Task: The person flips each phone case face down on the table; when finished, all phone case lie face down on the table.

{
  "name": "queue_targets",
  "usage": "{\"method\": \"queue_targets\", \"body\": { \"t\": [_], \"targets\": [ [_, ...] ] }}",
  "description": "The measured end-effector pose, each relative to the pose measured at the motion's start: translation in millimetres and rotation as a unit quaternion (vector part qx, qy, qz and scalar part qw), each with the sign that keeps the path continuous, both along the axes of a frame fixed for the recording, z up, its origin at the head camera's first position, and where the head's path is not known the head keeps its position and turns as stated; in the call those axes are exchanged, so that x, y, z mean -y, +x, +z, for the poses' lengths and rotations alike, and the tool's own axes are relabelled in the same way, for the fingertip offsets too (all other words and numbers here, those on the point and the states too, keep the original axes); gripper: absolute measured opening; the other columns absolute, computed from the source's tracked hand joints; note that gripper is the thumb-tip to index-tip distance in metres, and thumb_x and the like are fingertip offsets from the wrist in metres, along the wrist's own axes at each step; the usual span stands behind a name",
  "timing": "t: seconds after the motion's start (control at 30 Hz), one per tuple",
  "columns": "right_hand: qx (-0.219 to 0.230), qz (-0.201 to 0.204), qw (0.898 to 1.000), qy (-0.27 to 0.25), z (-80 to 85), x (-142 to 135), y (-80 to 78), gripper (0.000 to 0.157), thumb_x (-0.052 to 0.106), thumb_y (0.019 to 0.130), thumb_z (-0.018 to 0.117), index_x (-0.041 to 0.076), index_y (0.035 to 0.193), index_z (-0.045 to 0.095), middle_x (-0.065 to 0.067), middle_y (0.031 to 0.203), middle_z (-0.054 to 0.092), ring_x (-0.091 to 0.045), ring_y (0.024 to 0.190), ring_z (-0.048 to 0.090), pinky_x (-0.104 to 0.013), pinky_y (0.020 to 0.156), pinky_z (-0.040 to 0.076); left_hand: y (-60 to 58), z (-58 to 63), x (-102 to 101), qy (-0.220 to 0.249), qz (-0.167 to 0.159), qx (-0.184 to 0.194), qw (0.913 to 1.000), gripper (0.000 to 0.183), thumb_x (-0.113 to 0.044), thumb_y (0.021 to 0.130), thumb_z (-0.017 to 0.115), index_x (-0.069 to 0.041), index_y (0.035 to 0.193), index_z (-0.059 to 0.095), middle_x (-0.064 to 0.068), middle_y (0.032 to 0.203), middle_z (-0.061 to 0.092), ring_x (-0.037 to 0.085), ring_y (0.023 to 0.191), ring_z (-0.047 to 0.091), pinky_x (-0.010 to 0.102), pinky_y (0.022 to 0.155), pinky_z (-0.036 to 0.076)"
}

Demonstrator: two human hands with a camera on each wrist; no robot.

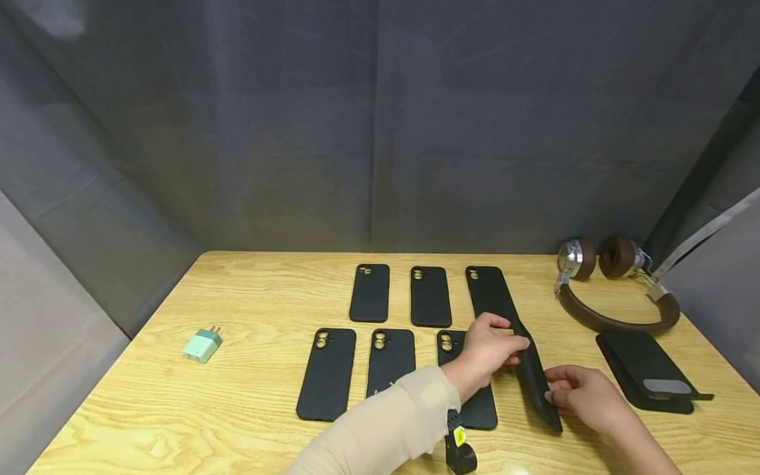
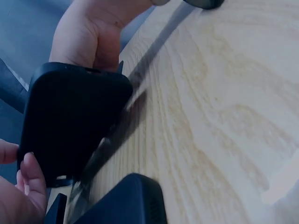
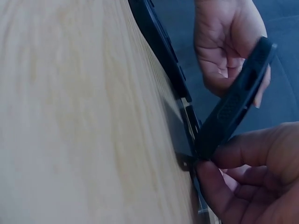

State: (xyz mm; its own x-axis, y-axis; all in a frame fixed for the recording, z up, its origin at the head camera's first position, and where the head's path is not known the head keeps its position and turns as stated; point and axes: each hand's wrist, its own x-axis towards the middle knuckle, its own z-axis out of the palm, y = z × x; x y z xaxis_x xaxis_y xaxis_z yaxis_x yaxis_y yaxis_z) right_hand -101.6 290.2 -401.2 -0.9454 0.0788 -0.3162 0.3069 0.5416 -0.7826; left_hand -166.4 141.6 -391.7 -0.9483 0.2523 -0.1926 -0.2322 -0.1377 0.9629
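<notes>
Between my two hands a black phone case is held tilted up on its edge, above the right part of the table. My left hand pinches its far end between thumb and fingers. At the near end my right hand pinches the right side with thumb and fingers. The left wrist view shows the held case's broad dark face; its side edge shows in the right wrist view. Beneath my left forearm lies another black case, partly covered. Just beyond my left hand lies a far-row case.
More black phone cases lie in two rows, including a far one and a near one. Brown headphones sit at the back right. Nearer lie stacked black cases. A green plug adapter is at the left.
</notes>
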Motion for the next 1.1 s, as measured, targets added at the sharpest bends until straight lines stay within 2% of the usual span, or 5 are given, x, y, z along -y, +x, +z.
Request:
{"method": "queue_targets", "body": {
  "t": [0.17, 0.33, 0.8, 0.93, 1.1],
  "targets": [
    [-0.004, 0.017, 1.0, -0.015, -1.2, 3.4, 0.3, 0.038, -0.009, 0.083, 0.056, -0.022, 0.117, 0.045, -0.01, 0.088, 0.063, -0.016, 0.08, 0.06, -0.031, 0.065, 0.054, 4.6, 3.5, -2.9, 0.035, 0.005, 0.011, 0.9993, 0.031, 0.009, 0.073, 0.069, -0.005, 0.096, 0.053, 0.006, 0.073, 0.055, 0.01, 0.045, 0.049, 0.019, 0.044, 0.046],
    [-0.024, 0.03, 0.999, 0.031, -2.6, 5.1, -0.4, 0.036, -0.008, 0.082, 0.054, -0.02, 0.116, 0.049, -0.008, 0.087, 0.062, -0.016, 0.08, 0.056, -0.025, 0.063, 0.048, 8.8, 4.7, -5.6, 0.053, 0.007, 0.013, 0.9985, 0.033, 0.011, 0.072, 0.068, -0.005, 0.095, 0.05, 0.006, 0.072, 0.055, 0.008, 0.043, 0.048, 0.015, 0.04, 0.042],
    [-0.049, 0.045, 0.995, 0.071, -1.1, 1.3, -0.5, 0.031, 0.006, 0.092, 0.048, -0.014, 0.115, 0.054, -0.013, 0.094, 0.064, -0.019, 0.087, 0.053, -0.026, 0.068, 0.043, 13.0, 6.6, -14.7, 0.018, 0.009, -0.004, 0.9998, 0.034, 0.007, 0.073, 0.07, -0.011, 0.092, 0.049, 0.003, 0.068, 0.05, 0.01, 0.044, 0.047, 0.018, 0.04, 0.043],
    [-0.029, 0.024, 0.999, 0.033, 5.3, -3.1, 3.1, 0.041, 0.018, 0.099, 0.042, -0.015, 0.122, 0.049, -0.018, 0.104, 0.064, -0.016, 0.088, 0.06, -0.027, 0.069, 0.05, 12.9, 6.0, -17.3, 0.012, 0.011, -0.006, 0.9998, 0.034, 0.006, 0.073, 0.071, -0.011, 0.093, 0.048, 0.002, 0.065, 0.051, 0.01, 0.044, 0.047, 0.019, 0.04, 0.044],
    [-0.015, -0.018, 1.0, -0.018, 24.5, -5.7, 10.4, 0.054, 0.029, 0.1, 0.04, -0.016, 0.13, 0.038, -0.011, 0.098, 0.064, -0.007, 0.079, 0.063, -0.026, 0.069, 0.054, 11.6, 5.6, -19.0, 0.006, 0.015, -0.009, 0.9998, 0.035, 0.006, 0.073, 0.071, -0.011, 0.093, 0.048, 0.002, 0.066, 0.051, 0.01, 0.044, 0.046, 0.02, 0.041, 0.046]
  ]
}}
